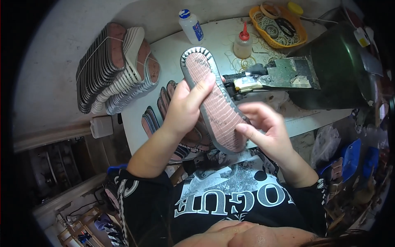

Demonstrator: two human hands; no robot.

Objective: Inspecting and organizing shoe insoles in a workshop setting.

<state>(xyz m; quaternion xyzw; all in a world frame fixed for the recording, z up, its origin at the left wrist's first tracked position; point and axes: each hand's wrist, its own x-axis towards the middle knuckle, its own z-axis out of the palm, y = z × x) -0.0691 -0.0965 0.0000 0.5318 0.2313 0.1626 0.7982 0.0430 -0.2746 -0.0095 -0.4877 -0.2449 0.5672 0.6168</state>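
A long shoe insole (225, 108) is held up in front of me, its pinkish-brown face crossed by pale lines. Dark grey edging wraps its rim and is gathered in pleats at the far rounded end. My left hand (187, 101) grips it around the middle of its left edge, thumb on the face and fingers behind. At the near right edge, my right hand (267, 129) has its thumb on the face and its fingers curled by the rim. Just beyond the insole, a dark machine arm (247, 82) reaches in from the right.
Tied stacks of insoles (110, 51) rest at the far left. More insoles (150, 119) lie beside my left forearm. On the white table (162, 51) stand a white bottle (192, 31), a red-tipped glue bottle (243, 45) and a yellow basket (267, 38) of rubber bands. A dark green machine housing (341, 66) fills the right.
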